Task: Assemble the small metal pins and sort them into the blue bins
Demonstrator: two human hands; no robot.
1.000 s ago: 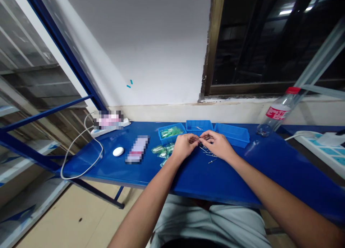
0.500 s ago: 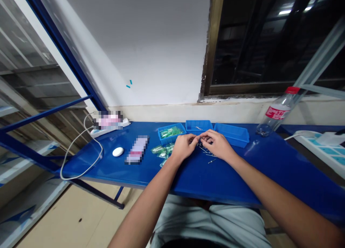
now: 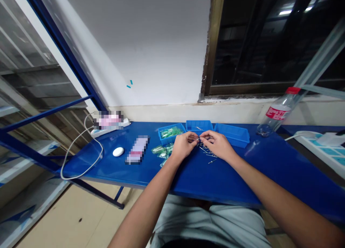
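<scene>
My left hand [image 3: 184, 145] and my right hand [image 3: 215, 144] meet above the blue table, fingertips close together. Both pinch a small metal piece [image 3: 198, 138] that looks like a rivet; the fingers cover most of it. Loose rivets [image 3: 211, 155] with thin pins lie scattered under and beside my right hand, one [image 3: 212, 162] a little nearer to me. Behind my hands stands a blue bin [image 3: 199, 124] with a few thin pins in it. Left of my left hand lie small green-and-clear packets [image 3: 162, 151], and a second blue bin [image 3: 161, 139] holds more such packets.
A third blue bin [image 3: 234, 135] stands to the right, with a red-capped plastic bottle [image 3: 279, 111] beyond it. On the left are a blurred-out phone-shaped object [image 3: 137, 150], a white oval object [image 3: 118, 151], a power strip [image 3: 110, 127] and a looped cable [image 3: 101, 153].
My fingertips have drawn slightly apart, and the small metal piece between them now shows more. The bins, packets and loose rivets on the table stay where they were.
</scene>
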